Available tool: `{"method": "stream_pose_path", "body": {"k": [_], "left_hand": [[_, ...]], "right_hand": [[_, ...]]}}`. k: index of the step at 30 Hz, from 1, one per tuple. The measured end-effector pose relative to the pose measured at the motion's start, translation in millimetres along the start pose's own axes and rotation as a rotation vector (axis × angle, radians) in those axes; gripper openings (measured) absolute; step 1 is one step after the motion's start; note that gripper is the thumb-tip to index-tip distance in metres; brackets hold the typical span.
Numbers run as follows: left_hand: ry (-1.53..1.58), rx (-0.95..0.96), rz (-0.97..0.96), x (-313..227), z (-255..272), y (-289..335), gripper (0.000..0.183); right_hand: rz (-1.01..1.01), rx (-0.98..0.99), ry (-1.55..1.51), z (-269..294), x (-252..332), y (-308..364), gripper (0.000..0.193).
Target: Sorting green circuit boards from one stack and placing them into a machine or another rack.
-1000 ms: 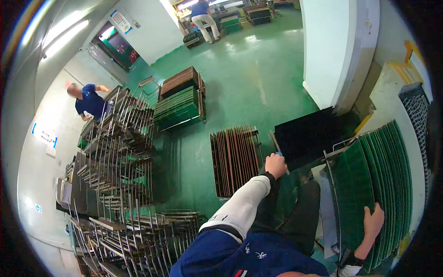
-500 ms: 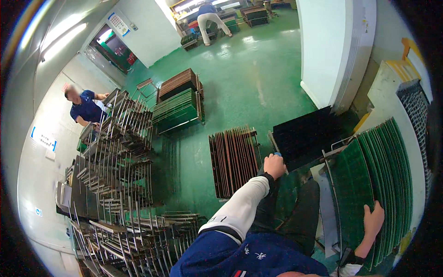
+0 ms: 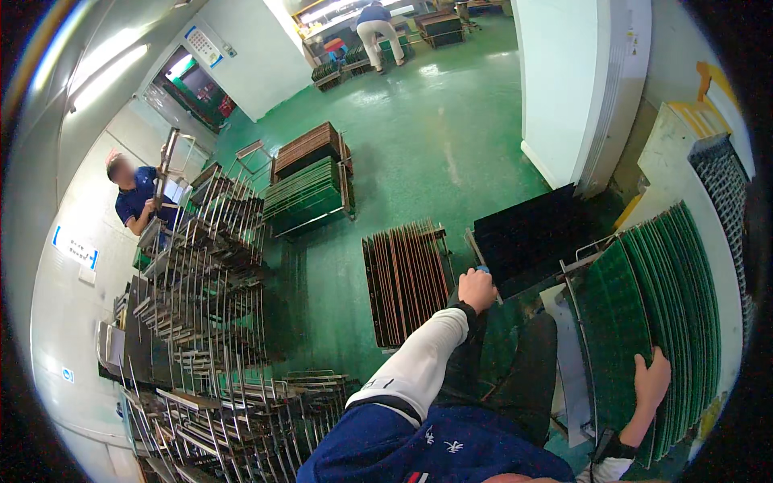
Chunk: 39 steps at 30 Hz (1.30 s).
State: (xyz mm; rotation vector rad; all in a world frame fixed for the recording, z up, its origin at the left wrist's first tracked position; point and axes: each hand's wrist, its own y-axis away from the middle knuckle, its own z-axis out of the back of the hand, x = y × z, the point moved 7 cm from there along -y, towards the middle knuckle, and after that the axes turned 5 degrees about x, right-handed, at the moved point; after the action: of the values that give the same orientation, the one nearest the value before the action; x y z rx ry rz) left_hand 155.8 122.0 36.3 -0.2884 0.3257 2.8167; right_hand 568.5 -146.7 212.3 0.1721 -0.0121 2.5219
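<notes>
My left hand (image 3: 477,291) is closed at the metal side bar (image 3: 469,240) of a rack that holds a dark, near-black panel (image 3: 523,233). A bit of blue shows at its fingers, but what they grip is mostly hidden. My right hand (image 3: 651,385) is at the top of a stack of thin green panels (image 3: 684,298) standing on edge at the right. Its thumb lies on the face of the front green panel (image 3: 608,322), with the fingers over that panel's edge.
Left of my left hand stands a rack of brown-edged panels (image 3: 407,282). Farther off are racks of green (image 3: 306,193) and brown panels (image 3: 306,149). Many empty metal racks (image 3: 209,306) crowd the left side, with a co-worker (image 3: 143,189) behind them. Another person (image 3: 377,36) bends over far away.
The co-worker at the left has raised a metal frame upright above the racks. The far person has shifted a little to the right. Both my hands stay in place.
</notes>
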Motion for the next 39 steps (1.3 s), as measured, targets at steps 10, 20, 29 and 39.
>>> {"method": "stream_pose_path", "body": {"k": [10,20,29,39], "left_hand": [[0.004,0.001,0.002,-0.5,1.2,1.0,0.030],[0.003,-0.057,-0.004,1.1,1.0,1.1,0.027],[0.003,-0.060,-0.005,-1.7,3.6,2.2,0.027],[-0.009,-0.006,0.002,1.2,-0.7,0.1,0.029]], "right_hand": [[-0.027,0.053,0.017,-2.4,-2.2,-1.5,0.057],[-0.115,0.100,-0.011,6.0,6.7,0.5,0.054],[-0.045,0.072,0.018,-2.1,-1.7,-2.5,0.057],[-0.046,0.054,0.029,-1.1,0.2,-1.1,0.057]]}}
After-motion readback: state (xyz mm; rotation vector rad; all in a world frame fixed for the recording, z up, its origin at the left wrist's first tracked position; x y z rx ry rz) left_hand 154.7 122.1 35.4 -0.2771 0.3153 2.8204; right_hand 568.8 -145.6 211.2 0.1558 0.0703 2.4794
